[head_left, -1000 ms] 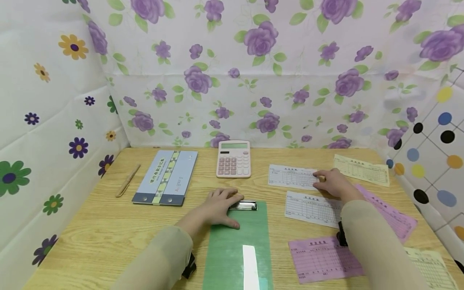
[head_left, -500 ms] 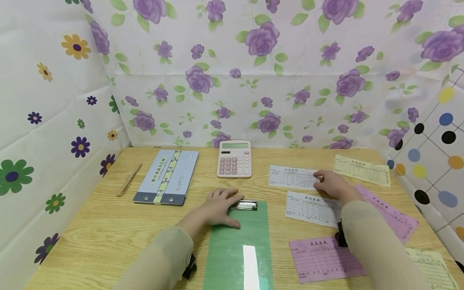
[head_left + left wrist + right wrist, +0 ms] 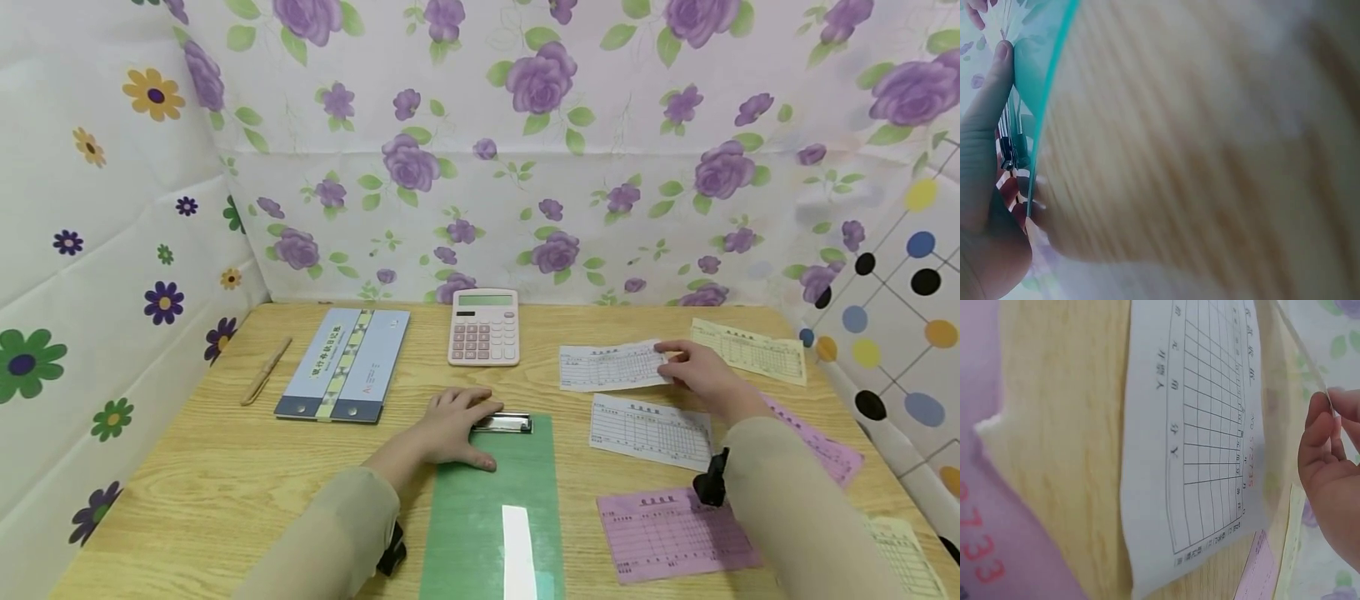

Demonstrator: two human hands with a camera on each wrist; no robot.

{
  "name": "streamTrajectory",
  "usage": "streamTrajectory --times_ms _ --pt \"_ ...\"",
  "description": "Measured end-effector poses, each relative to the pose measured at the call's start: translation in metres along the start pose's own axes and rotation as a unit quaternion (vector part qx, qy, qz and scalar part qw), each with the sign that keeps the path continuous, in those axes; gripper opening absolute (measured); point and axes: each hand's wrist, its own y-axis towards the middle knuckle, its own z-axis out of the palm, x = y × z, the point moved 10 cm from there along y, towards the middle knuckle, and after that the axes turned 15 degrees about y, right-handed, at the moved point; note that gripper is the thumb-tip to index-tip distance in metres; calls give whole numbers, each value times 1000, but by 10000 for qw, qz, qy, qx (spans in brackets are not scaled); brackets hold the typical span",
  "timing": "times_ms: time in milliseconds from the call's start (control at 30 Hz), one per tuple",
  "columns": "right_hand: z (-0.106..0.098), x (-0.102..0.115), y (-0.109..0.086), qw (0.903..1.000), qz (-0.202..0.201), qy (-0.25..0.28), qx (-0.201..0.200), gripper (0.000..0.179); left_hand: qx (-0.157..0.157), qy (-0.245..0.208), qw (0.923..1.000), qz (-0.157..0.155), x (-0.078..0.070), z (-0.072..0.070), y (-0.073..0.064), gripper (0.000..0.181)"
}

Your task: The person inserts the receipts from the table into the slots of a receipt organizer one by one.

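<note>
My left hand [image 3: 459, 429] rests at the top left of a green clipboard [image 3: 480, 508], fingers spread beside its metal clip [image 3: 506, 423]. In the left wrist view the thumb [image 3: 999, 75] of that hand lies straight along the board's top. Between thumb and fingers, my right hand [image 3: 703, 375] pinches the right end of a white receipt slip [image 3: 609, 367]; that end is raised and the paper bends slightly. The right wrist view shows the pinched slip [image 3: 1302, 351] edge-on. Below it lies a second white receipt slip [image 3: 648, 433], flat on the table.
A pink slip [image 3: 675, 533] lies nearer me; another pink slip [image 3: 817, 442] is partly covered by my right arm. Yellow slips [image 3: 750, 350] lie at far and near right. A calculator [image 3: 483, 329], blue account book [image 3: 341, 367] and wooden-coloured stick [image 3: 266, 371] stand further back.
My right hand has lifted the right end of the far white receipt slip off the table and shifted slightly right with it. The left hand stays on the clipboard.
</note>
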Motion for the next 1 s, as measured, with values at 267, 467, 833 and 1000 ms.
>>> streamTrajectory --times_ms 267,467,833,1000 --pt "-3 7 -9 9992 -174 349 21 51 -173 -256 9995 -5 2 -5 2 82" --pt "-1 18 -19 9978 -305 589 81 52 -252 -373 9990 -24 4 -5 3 73" --pt "0 27 -40 9978 -416 406 302 52 -349 -386 9986 -60 4 -7 7 75" --pt "9 31 -53 9959 -465 470 612 54 -371 -409 9984 -92 3 -8 8 71"
